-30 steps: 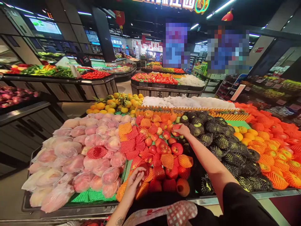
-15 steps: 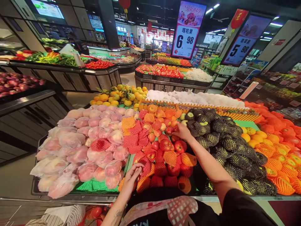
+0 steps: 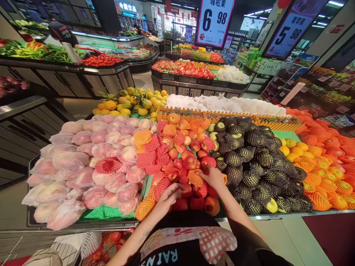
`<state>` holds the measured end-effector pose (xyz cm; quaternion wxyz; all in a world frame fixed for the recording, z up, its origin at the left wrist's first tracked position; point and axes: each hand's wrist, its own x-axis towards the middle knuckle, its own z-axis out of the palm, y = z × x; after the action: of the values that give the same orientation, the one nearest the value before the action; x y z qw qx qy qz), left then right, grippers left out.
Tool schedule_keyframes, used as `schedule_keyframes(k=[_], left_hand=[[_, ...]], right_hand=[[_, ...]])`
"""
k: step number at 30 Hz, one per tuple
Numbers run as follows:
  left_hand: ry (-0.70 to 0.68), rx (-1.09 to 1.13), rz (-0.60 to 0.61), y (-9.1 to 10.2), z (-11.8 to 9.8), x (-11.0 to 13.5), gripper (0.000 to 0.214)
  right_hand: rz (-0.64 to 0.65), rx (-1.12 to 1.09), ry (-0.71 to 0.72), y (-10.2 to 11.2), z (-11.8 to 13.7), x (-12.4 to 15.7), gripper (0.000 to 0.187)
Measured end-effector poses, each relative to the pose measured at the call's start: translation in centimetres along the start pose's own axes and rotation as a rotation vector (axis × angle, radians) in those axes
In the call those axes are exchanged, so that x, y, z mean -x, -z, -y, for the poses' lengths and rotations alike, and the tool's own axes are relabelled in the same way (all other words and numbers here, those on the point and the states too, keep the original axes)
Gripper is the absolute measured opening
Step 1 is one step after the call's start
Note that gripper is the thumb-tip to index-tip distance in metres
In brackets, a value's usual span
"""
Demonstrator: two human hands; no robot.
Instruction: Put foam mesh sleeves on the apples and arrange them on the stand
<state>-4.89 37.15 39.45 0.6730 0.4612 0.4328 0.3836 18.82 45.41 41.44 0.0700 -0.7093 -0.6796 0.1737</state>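
Apples (image 3: 191, 162) under palms: left hand (image 3: 167, 196) curled round one, right hand (image 3: 214, 178) spread, empty.

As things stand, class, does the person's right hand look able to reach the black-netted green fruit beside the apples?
Probably yes: the right hand rests on the apples next to the black-netted fruit, with nothing between.

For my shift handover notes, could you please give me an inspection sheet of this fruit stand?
Surface: green-matted display stand, piled full.
Job's things: red apples in red and orange foam nets, centre pile.
Clutter: bagged pink peaches left; green fruit in black nets right.
Grippers: left hand and right hand rest on front apples; grip unclear.
Cables: nothing seen.
Surroundings: price signs reading 6.98 and 5.98; other produce stands.
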Motion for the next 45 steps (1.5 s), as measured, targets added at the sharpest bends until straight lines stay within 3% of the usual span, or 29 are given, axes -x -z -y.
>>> schedule_keyframes(k=[3, 6, 9, 15, 18, 20, 25, 28, 31, 33, 36, 38, 42, 45], left_hand=[[-0.034, -0.009, -0.003, -0.2, -0.1, -0.3, 0.037], [-0.042, -0.006, -0.032, 0.3, -0.1, -0.1, 0.037], [-0.03, 0.004, -0.076, 1.1, -0.1, 0.5, 0.04], [-0.011, 0.021, -0.243, 3.0, 0.5, 2.4, 0.04], [-0.033, 0.046, -0.312, 4.0, 1.3, 3.2, 0.039], [-0.033, 0.067, -0.329, 4.4, 1.8, 3.6, 0.038], [-0.035, 0.112, -0.339, 4.8, 1.7, 3.8, 0.036], [-0.051, 0.113, -0.32, 4.4, 1.2, 3.2, 0.036], [-0.056, 0.119, -0.254, 3.5, 0.9, 2.0, 0.037], [-0.036, 0.179, -0.24, 2.5, 0.8, 1.2, 0.045], [0.032, 0.248, -0.262, 0.9, 0.8, 0.2, 0.064], [0.04, 0.165, -0.223, -0.1, 0.6, -0.3, 0.063], [-0.052, -0.098, -0.101, -1.2, -0.5, -0.7, 0.046], [-0.104, -0.171, -0.03, -1.3, -0.8, -0.5, 0.05]], right_hand=[[-0.142, -0.042, 0.105, 1.6, 2.0, -0.9, 0.041], [-0.229, -0.088, 0.331, 1.8, 5.1, -2.0, 0.029], [-0.223, -0.081, 0.577, 0.6, 9.0, -3.5, 0.022], [-0.21, 0.007, 0.856, -1.8, 15.9, -8.1, 0.056], [-0.171, 0.049, 0.924, -2.4, 17.9, -10.3, 0.046], [-0.174, 0.031, 0.89, -2.4, 18.3, -11.4, 0.034], [-0.365, -0.2, 0.688, -0.6, 15.8, -10.7, 0.034], [-0.471, -0.335, 0.647, 0.9, 12.3, -7.5, 0.034], [-0.536, -0.522, 0.695, 2.3, 8.6, -3.1, 0.031], [-0.445, -0.602, 0.756, 2.8, 6.3, -0.2, 0.032], [-0.153, -0.744, 0.793, 2.7, 3.4, 3.5, 0.029], [0.022, -0.863, 0.745, 1.7, 1.7, 5.5, 0.023], [0.175, -1.149, 0.549, -2.0, -0.2, 8.3, 0.017], [0.155, -1.318, 0.244, -4.8, -0.1, 9.3, 0.041]])
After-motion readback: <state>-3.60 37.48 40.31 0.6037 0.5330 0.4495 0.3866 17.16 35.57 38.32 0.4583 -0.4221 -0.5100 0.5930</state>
